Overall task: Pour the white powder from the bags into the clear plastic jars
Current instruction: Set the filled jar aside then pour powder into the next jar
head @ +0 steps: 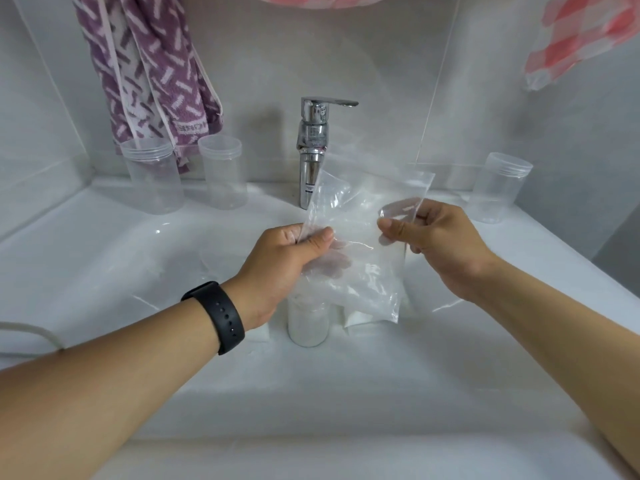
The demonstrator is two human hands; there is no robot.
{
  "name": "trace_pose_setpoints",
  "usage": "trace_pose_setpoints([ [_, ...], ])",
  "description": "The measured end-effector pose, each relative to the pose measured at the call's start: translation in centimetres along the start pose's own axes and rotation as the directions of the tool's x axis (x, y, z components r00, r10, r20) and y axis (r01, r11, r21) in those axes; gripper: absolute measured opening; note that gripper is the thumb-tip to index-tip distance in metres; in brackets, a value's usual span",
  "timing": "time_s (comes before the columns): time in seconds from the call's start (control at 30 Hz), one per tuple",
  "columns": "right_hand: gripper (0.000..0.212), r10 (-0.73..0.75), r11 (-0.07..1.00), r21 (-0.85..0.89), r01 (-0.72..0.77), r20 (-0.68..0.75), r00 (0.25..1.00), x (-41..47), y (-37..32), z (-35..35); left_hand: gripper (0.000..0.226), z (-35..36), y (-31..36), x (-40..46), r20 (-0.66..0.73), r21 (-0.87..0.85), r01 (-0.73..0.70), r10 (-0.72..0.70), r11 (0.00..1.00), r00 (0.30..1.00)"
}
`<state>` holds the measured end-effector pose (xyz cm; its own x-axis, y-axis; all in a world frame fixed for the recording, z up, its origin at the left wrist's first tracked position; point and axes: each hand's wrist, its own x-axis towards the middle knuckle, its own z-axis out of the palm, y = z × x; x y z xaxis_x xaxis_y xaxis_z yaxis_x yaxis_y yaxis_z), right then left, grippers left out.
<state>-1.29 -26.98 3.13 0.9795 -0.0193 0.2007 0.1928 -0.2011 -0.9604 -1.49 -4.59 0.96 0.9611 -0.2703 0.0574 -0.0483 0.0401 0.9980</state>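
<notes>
A: Hands?
B: Left hand (pixel 287 261) and right hand (pixel 440 244) each pinch the clear bag (pixel 360 251), fingers closed on its edges, in front of the faucet (pixel 313 150).
A: Jars?
B: One powder-filled jar (pixel 307 323) below the bag (partly hidden); three empty beside the faucet.

A bag (pixel 360 244) is being held at the centre of the frame, above a sink (pixel 104 258), gripped at its left edge by the left hand (pixel 287 261) and at its right edge by the right hand (pixel 440 244). Directly below the bag, a jar (pixel 307 323) is being kept upright in the basin, with a second bag (pixel 356 318) lying just beside it to the right. Behind the held bag, a tap (pixel 311 150) is standing at the sink's back edge. Two jars (pixel 154 176) (pixel 223 173) are standing side by side on the ledge at the upper left, below a hanging towel (pixel 149 74). Another jar (pixel 498 188) is standing on the ledge at the upper right. A watch (pixel 218 317) is being worn on the left wrist.
</notes>
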Motion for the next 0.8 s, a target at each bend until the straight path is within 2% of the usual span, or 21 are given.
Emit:
trace_pose_setpoints([
  [0.13,0.01,0.011,0.999,0.034,-0.009,-0.06,0.998,0.7,0.3,-0.9,0.026,-0.1,-0.1,-0.1,0.015,0.022,0.023,-0.023,1.0,1.0],
  [0.27,0.026,0.03,0.999,0.02,-0.031,0.088,0.996,0.6,0.5,-0.9,0.023,-0.5,0.1,-0.1,-0.002,0.001,-0.032,0.032,0.999,0.999],
  [0.5,0.045,0.07,0.996,-0.068,-0.051,0.322,0.944,0.3,1.0,-0.4,0.025,-0.6,0.1,0.3,-0.003,0.089,-0.099,0.099,0.991,0.995],
  [0.67,0.032,0.034,0.993,0.101,-0.059,0.235,0.971,0.8,1.0,-1.2,0.021,-0.7,0.1,0.4,0.015,0.103,-0.138,0.137,0.985,0.99],
  [0.8,0.027,0.032,0.985,0.156,-0.072,0.247,0.968,0.8,1.3,-1.7,0.02,-0.9,0.0,0.5,0.03,0.103,-0.119,0.117,0.988,0.993],
])
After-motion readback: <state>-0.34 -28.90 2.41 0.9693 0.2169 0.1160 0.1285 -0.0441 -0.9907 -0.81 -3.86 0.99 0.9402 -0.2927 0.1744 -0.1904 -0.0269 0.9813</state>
